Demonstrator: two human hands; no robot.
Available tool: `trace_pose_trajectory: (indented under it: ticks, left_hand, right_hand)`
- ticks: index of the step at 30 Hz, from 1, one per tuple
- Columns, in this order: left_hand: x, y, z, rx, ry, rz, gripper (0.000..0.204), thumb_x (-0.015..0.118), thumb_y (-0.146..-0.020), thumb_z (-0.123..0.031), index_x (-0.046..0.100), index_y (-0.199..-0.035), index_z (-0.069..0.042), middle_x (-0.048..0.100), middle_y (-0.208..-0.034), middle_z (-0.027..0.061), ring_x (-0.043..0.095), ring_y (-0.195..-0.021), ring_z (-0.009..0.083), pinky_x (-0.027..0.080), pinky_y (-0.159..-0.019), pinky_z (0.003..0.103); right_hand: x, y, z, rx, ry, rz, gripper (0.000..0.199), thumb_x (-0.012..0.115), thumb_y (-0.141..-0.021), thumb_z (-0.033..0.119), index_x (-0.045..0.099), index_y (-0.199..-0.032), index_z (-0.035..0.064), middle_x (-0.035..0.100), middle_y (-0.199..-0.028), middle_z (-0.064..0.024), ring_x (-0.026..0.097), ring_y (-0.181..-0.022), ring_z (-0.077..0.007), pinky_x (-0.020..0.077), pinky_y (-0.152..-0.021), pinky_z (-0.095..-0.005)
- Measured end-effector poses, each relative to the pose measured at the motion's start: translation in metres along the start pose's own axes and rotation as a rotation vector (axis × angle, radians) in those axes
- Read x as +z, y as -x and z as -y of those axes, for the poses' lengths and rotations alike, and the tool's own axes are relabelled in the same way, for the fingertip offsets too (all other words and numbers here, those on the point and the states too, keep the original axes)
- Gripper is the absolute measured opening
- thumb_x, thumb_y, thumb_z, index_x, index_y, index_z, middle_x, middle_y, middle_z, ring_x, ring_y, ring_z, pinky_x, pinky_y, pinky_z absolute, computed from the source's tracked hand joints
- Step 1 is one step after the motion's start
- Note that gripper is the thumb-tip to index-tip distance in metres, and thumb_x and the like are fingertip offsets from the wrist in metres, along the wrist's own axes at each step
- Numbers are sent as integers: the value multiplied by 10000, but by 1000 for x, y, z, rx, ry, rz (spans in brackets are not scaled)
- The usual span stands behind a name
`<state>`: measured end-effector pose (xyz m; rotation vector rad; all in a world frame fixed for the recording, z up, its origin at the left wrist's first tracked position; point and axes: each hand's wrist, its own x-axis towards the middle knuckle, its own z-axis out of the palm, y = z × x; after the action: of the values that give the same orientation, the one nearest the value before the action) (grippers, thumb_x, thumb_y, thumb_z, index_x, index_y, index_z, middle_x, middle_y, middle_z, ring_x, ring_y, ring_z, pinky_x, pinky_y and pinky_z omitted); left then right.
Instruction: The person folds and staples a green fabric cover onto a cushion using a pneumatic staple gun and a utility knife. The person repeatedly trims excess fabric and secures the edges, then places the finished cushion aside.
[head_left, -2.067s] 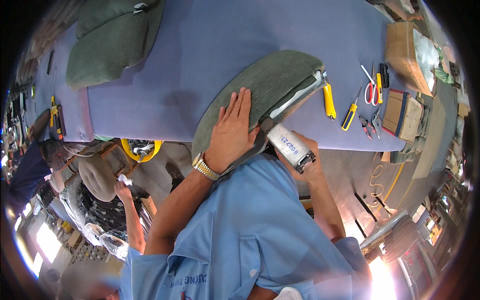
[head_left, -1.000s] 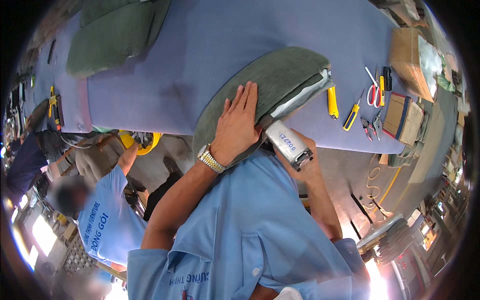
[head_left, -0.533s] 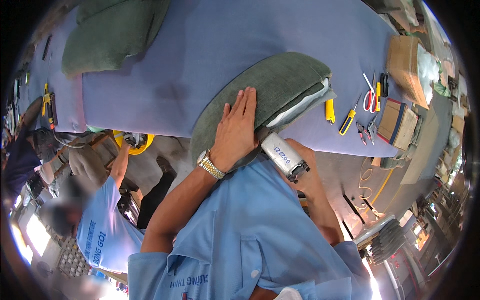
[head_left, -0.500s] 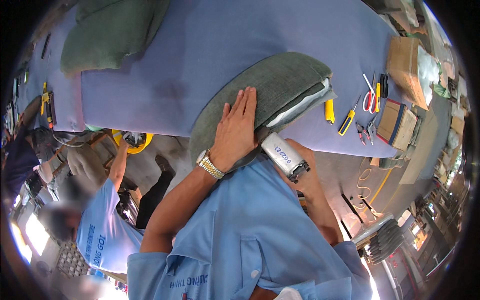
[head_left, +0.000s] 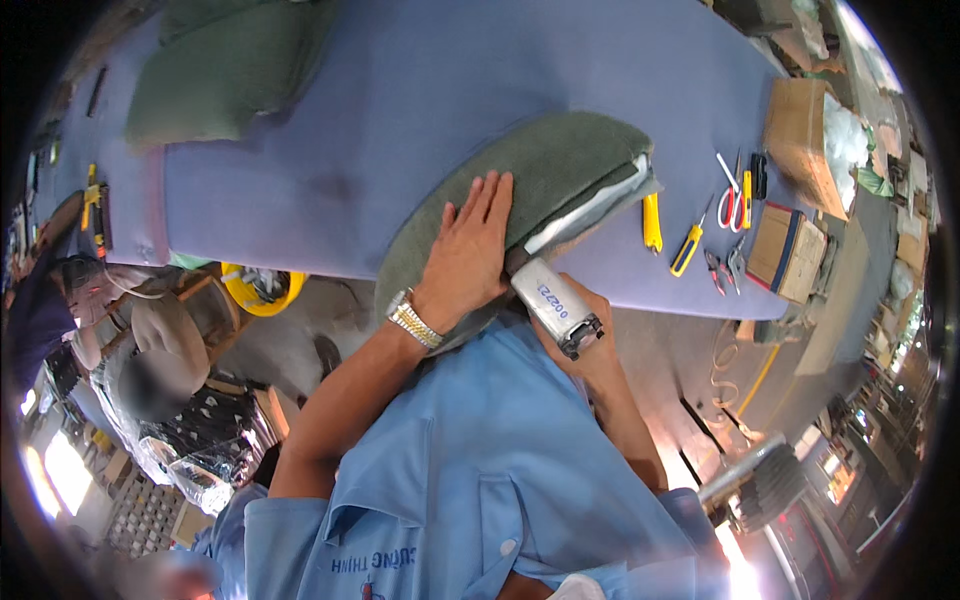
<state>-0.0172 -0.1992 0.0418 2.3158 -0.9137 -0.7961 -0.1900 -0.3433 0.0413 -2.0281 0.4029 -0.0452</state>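
- Pressing flat on the green cushion (head_left: 540, 190), the left hand (head_left: 468, 255) lies fingers together and spread along the fabric, clamped on nothing, a metal watch (head_left: 413, 320) at the wrist.
- Gripping a silver stapler (head_left: 556, 304), the right hand (head_left: 590, 335) is closed around the tool's body; its nose meets the cushion's near edge, beside the left hand.
- Head view, the step in hand: I judge the cover is being fastened along the cushion's open end, where pale lining shows under the green fabric.
- Next move, as a judgement: it calls for holding the fabric taut with the flat hand and keeping the tool's nose square to the seam.
- The cushion lies on the purple bench (head_left: 400, 90), overhanging its near edge; its long axis runs from lower left to upper right, open end toward the right.
- The stapler's long axis runs from lower right to upper left, nose toward the cushion.
- Further right on the bench lie a yellow knife (head_left: 652, 222), a yellow screwdriver (head_left: 687, 250), scissors (head_left: 731, 195) and pliers (head_left: 714, 271), well apart from the hands.
- Another green cushion (head_left: 225, 70) lies at the far left.
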Motion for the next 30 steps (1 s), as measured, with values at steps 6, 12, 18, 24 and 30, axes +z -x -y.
trace_pose_trajectory:
  ticks: [6,12,18,24,30]
  left_hand:
    - [-5,7,13,75,-4,-105,1118,874,-695,-108,234,-1595,63,374,-1602,319,390,-1486,460,376,-1216,505]
    - [-20,42,24,-111,-51,-271,926,737,-799,-59,254,-1576,84,360,-1595,350,538,-1342,480,520,-1067,486]
    - [-13,54,34,132,141,-252,920,719,-917,-280,213,-1637,-11,219,-1672,335,423,-1466,466,428,-1176,459]
    - [-34,45,57,8,683,-158,630,549,-1074,-491,496,-1551,-83,554,-1526,210,540,-1397,319,423,-1166,421]
    - [-51,32,44,106,801,-508,551,595,-1074,-385,559,-1488,-24,654,-1401,197,635,-1270,295,481,-1093,418]
  right_hand:
    - [9,-17,5,-210,16,-93,404,853,-773,118,696,-1125,-2,750,-982,-195,746,-888,-377,579,-795,-418]
    - [22,-55,50,-171,-70,101,314,828,-790,128,724,-1066,20,743,-938,-206,739,-893,-400,573,-791,-426]
    - [15,-79,26,-218,25,21,305,811,-807,164,735,-1065,21,754,-922,-182,742,-854,-387,565,-760,-428]
    - [1,-78,-22,69,-152,100,361,838,-858,139,686,-1149,-12,707,-846,-85,620,-569,-140,501,-505,-311]
    - [10,-88,-55,-270,46,8,385,870,-847,187,680,-1100,-32,721,-917,-99,636,-599,-140,515,-529,-307]
